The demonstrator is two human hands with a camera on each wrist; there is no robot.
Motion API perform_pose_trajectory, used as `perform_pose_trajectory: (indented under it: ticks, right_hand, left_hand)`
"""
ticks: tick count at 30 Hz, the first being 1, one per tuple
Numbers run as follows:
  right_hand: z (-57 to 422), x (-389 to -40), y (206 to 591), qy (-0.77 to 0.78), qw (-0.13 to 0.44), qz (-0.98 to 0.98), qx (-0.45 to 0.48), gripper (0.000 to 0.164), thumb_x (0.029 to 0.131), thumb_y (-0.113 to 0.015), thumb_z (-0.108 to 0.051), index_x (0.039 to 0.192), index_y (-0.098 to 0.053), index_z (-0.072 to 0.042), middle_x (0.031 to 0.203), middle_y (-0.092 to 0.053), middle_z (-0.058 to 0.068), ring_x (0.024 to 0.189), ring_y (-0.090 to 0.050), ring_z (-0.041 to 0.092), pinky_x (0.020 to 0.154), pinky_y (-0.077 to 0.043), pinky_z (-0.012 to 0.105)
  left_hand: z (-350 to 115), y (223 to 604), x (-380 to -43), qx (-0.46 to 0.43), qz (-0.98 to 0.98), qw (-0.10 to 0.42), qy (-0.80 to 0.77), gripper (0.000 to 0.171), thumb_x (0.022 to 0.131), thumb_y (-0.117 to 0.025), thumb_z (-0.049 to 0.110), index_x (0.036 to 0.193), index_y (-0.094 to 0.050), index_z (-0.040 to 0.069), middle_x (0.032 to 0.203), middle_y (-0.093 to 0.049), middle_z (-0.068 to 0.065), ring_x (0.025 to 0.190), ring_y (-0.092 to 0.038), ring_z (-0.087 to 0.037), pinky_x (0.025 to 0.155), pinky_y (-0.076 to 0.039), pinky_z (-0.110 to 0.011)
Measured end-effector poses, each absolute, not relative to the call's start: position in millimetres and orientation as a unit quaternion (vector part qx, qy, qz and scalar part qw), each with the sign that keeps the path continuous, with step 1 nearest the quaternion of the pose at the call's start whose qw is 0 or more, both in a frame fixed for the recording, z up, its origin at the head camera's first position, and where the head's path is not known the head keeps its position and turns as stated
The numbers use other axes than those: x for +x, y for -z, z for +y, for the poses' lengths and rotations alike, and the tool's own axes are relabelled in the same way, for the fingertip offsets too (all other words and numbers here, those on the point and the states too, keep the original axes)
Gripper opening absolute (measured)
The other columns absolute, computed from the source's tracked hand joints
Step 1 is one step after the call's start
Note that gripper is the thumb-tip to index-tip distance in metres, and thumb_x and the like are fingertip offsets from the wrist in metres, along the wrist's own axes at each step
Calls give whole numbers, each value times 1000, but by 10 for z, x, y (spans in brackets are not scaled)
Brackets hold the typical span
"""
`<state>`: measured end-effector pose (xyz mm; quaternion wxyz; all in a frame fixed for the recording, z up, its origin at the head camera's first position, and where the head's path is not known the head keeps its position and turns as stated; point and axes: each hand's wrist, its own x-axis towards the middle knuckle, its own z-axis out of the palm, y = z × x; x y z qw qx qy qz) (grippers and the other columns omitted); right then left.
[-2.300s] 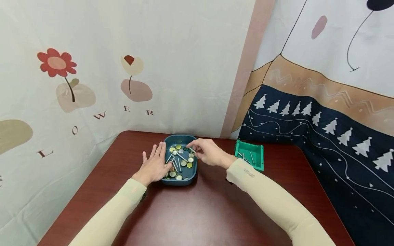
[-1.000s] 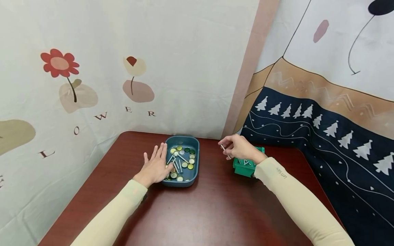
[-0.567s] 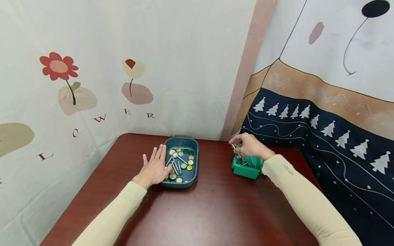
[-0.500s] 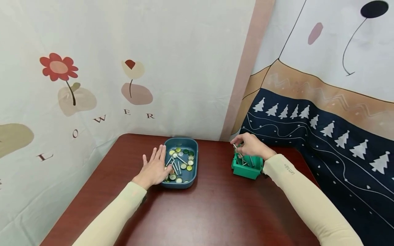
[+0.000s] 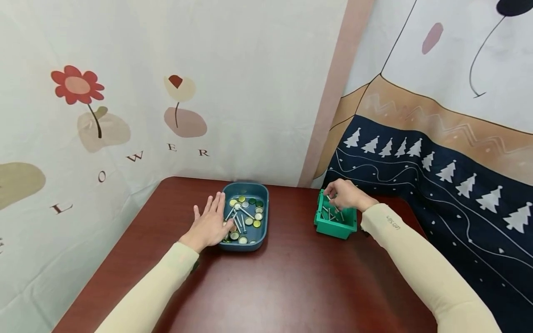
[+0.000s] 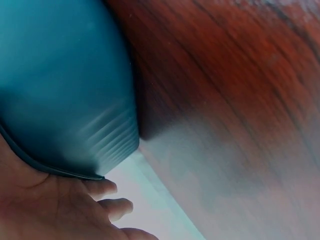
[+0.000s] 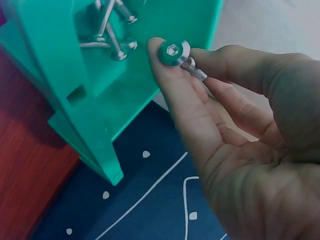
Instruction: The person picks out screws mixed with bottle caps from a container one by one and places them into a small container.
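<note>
My left hand [image 5: 206, 226] lies with straight fingers over the left rim of a blue tray [image 5: 259, 235]. Seen from the left wrist, the palm [image 6: 40, 200] touches the tray's edge. Inside the tray are several bottle caps [image 5: 257, 224] and several silver bolts [image 5: 243, 224]. At the right, my right hand [image 5: 349, 195] is over the far part of a green bin [image 5: 333, 228]. Between thumb and fingers it pinches a bolt [image 7: 174, 52], whose hex-socket head shows in the right wrist view. More bolts [image 7: 116, 47] lie on the bin's floor.
The tray and bin stand apart on a dark red wooden table [image 5: 287, 268]. A pale printed curtain [image 5: 250, 92] hangs behind the table. Dark blue cloth with white trees [image 5: 391, 171] hangs at the back right, close to the bin.
My right hand has carried the bolt from the blue tray rightward to the green bin, moving slightly farther right in the last half second. The left hand stays on the tray.
</note>
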<state>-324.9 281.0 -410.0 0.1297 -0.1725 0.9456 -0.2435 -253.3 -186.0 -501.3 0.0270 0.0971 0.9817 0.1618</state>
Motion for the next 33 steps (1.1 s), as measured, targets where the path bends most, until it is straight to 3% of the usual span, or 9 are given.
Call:
perform_pose_trajectory:
  ticks: [5,13,16,19,25,33]
  right_hand:
    - [2812,-3237,4125,236,140,948,-159,31,107,-74,3,137,-77,8,126,-77,27,80,-79,22,74,-70,33]
    - [2783,-3241,4171,243,152,947,-141,33,108,-71,7,141,-73,11,123,-75,29,95,-84,38,74,-73,34]
    - [2769,-3243,4178,247,144,948,-138,35,108,-69,8,143,-72,11,122,-74,29,95,-86,37,76,-73,35]
    - [2764,-3239,4174,223,116,956,-150,34,108,-69,6,142,-74,9,122,-77,28,93,-85,33,83,-74,39]
    - [2680,-3193,4147,183,25,965,-186,27,107,-72,2,133,-79,4,123,-82,25,111,-78,37,105,-67,56]
    - [2366,-3093,4172,201,-51,952,-227,30,110,-77,-12,140,-80,-6,135,-77,18,126,-76,39,105,-68,57]
  left_hand:
    - [-1852,5029,-2504,98,981,29,-167,95,120,-53,45,187,-2,1,198,-1,-21,184,-3,-51,138,-4,-90]
    - [-1848,5033,-2494,98,981,33,-165,95,120,-53,45,187,-1,1,198,0,-21,184,-2,-50,138,-5,-89]
    - [-1861,5029,-2499,98,981,29,-167,95,120,-53,44,187,-2,1,197,-1,-22,184,-3,-51,138,-5,-89]
    - [-1869,5032,-2507,98,981,28,-167,95,120,-53,45,187,-2,1,197,-1,-22,184,-3,-51,138,-5,-89]
    - [-1866,5042,-2525,98,980,28,-170,95,120,-53,45,187,-1,2,198,0,-21,184,-2,-50,138,-3,-90]
    - [-1879,5030,-2522,100,978,26,-182,95,119,-53,44,187,-1,1,198,1,-21,184,-1,-51,137,-4,-90]
